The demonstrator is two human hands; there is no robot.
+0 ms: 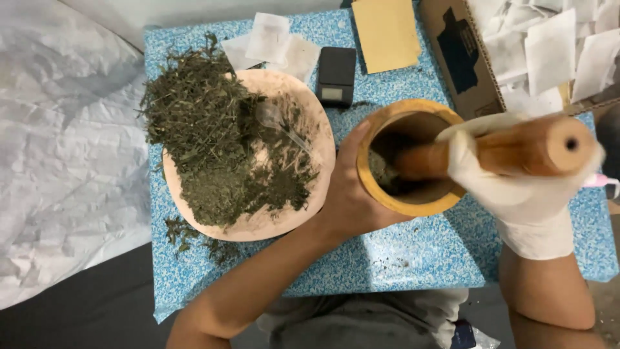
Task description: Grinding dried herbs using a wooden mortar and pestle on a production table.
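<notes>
A wooden mortar [381, 194] stands on the blue speckled table [413, 258], right of centre. My left hand [349, 194], bare, wraps around the mortar's left side. My right hand [516, 194], in a white glove, grips a thick wooden pestle [516, 152]. The pestle is tilted, its tip down inside the mortar on some ground green herb [382, 171]. To the left, a round pale bowl [316, 129] holds a big heap of dried green herbs [206, 129] and a clear plastic spoon [274, 119].
A small black digital scale [336, 74] sits behind the bowl, with white paper sachets [271, 39] and a tan envelope [386, 32] farther back. A cardboard box [465, 58] of white sachets lies at the top right. Crumpled white sheeting [64, 142] covers the left.
</notes>
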